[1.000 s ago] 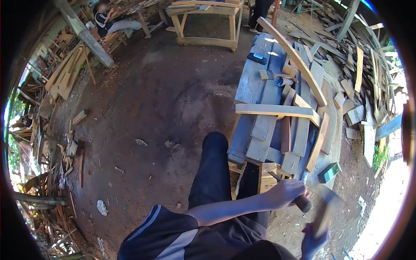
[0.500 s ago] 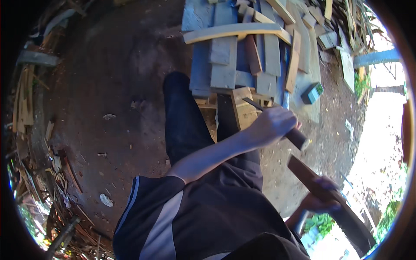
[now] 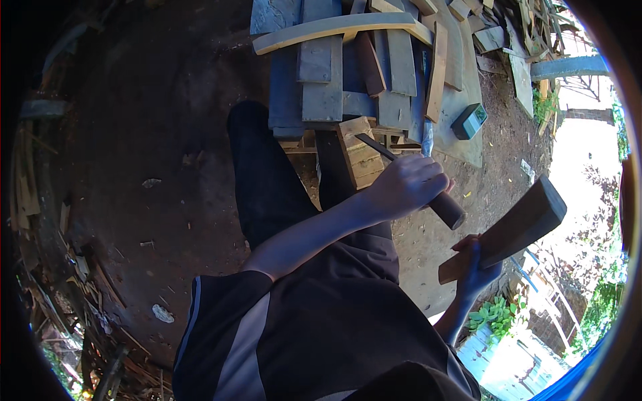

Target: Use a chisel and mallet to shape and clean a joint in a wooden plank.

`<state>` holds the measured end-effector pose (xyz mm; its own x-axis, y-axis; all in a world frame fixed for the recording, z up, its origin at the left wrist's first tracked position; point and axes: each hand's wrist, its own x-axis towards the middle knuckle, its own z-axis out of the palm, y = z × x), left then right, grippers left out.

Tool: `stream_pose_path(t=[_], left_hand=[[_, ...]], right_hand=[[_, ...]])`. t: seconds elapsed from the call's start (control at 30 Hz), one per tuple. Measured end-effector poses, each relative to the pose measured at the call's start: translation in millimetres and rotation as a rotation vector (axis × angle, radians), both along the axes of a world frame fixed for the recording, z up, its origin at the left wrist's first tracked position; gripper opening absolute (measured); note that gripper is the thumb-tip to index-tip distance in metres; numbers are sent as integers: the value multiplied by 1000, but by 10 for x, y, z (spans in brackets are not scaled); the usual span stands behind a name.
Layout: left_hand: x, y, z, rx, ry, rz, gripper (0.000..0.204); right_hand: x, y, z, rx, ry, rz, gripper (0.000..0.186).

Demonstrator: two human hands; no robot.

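My left hand (image 3: 411, 184) is closed on a chisel with a round wooden handle (image 3: 447, 208); its dark blade points up and left, over a notched wooden block (image 3: 361, 164) at the near end of the bench. My right hand (image 3: 478, 267) grips a dark, thick piece of wood (image 3: 515, 224), raised at a slant to the right of the chisel and apart from it. Both hands are above my body at the lower middle of the view.
The bench (image 3: 319, 100) bears grey boards, a curved pale strip (image 3: 334, 30) and other offcuts. A small green-and-dark box (image 3: 470, 120) sits on its right. Scrap wood (image 3: 73, 281) lines the left, more lies upper right, and a plant (image 3: 495, 314) grows at lower right.
My view has tipped downward, so the far people have left it. The wood in my right hand has swung upward from the lower right; my left hand still grips the chisel.
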<state>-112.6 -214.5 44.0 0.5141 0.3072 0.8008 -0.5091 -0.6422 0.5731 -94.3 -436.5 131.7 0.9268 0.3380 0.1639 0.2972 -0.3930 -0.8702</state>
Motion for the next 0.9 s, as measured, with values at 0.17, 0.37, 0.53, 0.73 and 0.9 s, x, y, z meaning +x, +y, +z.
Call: stream_pose_path(t=[0.17,0.37,0.53,0.73,0.9], left_hand=[[-17,8,22,5,-8,3,31],[-73,96,97,-28,-53,-35,31],[-105,89,144,-92,-58,28,33],[-73,136,208,-214,-58,114,32],[-106,103,204,-201,-72,17,32]], right_hand=[[8,-21,0,-12,-5,45,17],[35,29,24,60,23,4,18],[47,60,4,60,19,12,22],[55,101,-33,28,19,42,22],[46,148,-29,60,70,34,20]])
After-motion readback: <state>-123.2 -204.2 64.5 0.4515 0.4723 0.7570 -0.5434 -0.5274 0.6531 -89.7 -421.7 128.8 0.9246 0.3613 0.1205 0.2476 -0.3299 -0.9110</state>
